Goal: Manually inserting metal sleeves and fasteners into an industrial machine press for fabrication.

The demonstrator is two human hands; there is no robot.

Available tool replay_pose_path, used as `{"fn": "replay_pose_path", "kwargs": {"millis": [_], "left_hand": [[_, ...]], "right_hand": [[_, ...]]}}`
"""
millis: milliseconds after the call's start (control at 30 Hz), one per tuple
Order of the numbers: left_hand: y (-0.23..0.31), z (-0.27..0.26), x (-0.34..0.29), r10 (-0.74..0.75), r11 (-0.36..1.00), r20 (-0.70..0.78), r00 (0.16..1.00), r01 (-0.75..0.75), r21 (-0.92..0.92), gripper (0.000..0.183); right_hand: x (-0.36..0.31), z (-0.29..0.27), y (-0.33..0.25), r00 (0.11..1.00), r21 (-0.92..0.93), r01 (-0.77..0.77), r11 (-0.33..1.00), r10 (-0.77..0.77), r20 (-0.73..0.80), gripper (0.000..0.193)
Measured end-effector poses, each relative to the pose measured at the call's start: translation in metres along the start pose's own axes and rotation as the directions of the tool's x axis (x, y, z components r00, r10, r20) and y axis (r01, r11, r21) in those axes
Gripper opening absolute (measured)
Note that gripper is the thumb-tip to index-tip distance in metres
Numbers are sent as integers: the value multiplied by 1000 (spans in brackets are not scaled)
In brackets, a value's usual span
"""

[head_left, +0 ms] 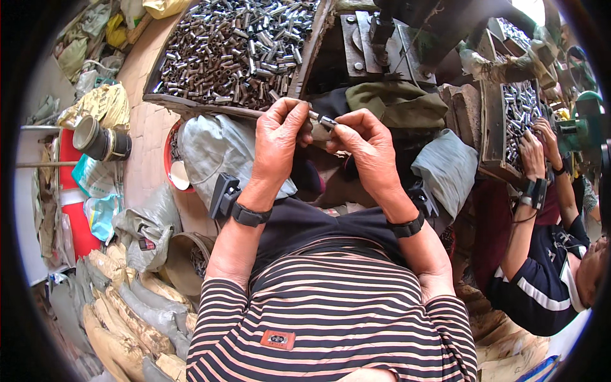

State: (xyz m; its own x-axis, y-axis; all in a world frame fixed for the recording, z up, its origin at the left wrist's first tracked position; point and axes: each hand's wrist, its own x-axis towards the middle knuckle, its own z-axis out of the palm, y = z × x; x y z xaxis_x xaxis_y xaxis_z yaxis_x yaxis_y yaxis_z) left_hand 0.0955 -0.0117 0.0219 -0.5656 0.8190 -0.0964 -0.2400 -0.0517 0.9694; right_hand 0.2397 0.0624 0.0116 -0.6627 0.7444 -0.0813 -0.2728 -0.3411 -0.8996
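Observation:
Before my chest, both hands meet over my lap. My right hand (pixel 368 143) pinches a short shiny metal sleeve (pixel 327 122) with a dark patch, between thumb and forefinger. Closed beside it, my left hand (pixel 284 130) grips a small pale metal piece (pixel 312 115) whose tip points at the sleeve; the fingers hide the rest of it. Whether the two pieces touch, I cannot tell. Just beyond the left hand stands a wooden tray (pixel 216 108) heaped with small metal tubes (pixel 235 57), some shiny and some brownish.
A machine with a steel plate (pixel 410 51) stands ahead, an olive cloth (pixel 398 105) below it. To the right, a co-worker's hands (pixel 534 149) reach into another box (pixel 493 143) of metal parts. Left are a bucket (pixel 184 261), a red basin (pixel 168 159) and sacks (pixel 149 235).

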Motion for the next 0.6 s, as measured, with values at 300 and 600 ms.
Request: {"fn": "replay_pose_path", "kwargs": {"millis": [300,600], "left_hand": [[-5,10,-4,4,998,16,1000,-3,-55,13],[-18,11,-6,31,999,83,996,-28,-44,10]], "right_hand": [[-3,-4,4,1000,68,-11,998,10,3,13],[-2,-5,9,999,76,-26,997,24,24,12]]}}
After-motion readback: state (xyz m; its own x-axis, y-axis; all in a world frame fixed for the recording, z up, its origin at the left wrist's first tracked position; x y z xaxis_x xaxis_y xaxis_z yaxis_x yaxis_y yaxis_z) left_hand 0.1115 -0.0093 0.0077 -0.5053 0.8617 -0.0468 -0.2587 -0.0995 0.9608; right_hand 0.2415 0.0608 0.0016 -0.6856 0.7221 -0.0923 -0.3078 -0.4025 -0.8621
